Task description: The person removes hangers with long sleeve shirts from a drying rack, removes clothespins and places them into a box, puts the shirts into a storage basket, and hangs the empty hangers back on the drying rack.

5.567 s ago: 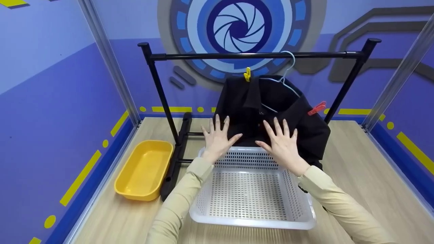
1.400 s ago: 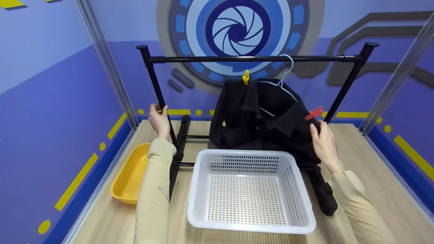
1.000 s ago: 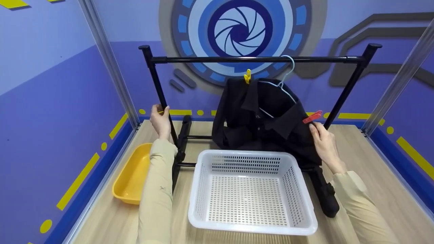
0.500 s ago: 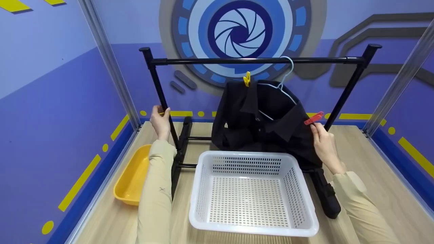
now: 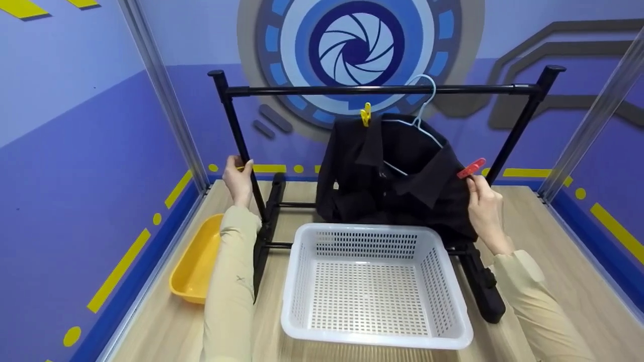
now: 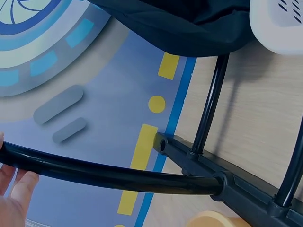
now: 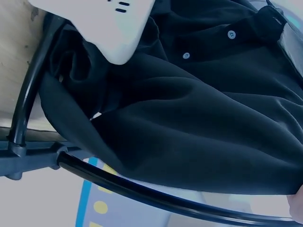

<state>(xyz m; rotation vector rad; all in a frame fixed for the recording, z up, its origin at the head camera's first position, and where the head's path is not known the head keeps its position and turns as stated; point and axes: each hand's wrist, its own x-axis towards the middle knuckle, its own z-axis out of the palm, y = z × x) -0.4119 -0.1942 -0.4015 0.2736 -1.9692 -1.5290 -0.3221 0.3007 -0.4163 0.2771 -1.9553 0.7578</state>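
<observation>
The left hand (image 5: pixel 238 182) is curled around the left post (image 5: pixel 234 130) of a black tubular rack (image 5: pixel 322 91). The right hand (image 5: pixel 486 213) pinches the black cloth shirt (image 5: pixel 422 201) just below a red plastic clothespin (image 5: pixel 471 169); the shirt is on a pale-blue thin hanger (image 5: pixel 417 121)

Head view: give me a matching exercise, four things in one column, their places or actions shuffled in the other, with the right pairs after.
Things:
1. yellow clip
2. right hand
3. white basket
4. left hand

Places and actions:
A. stands in front of the black shirt
B. holds the black post
C. fixed beside the collar
D. holds the cloth just below the red clip

Right pairs: 1-C, 2-D, 3-A, 4-B.
</observation>
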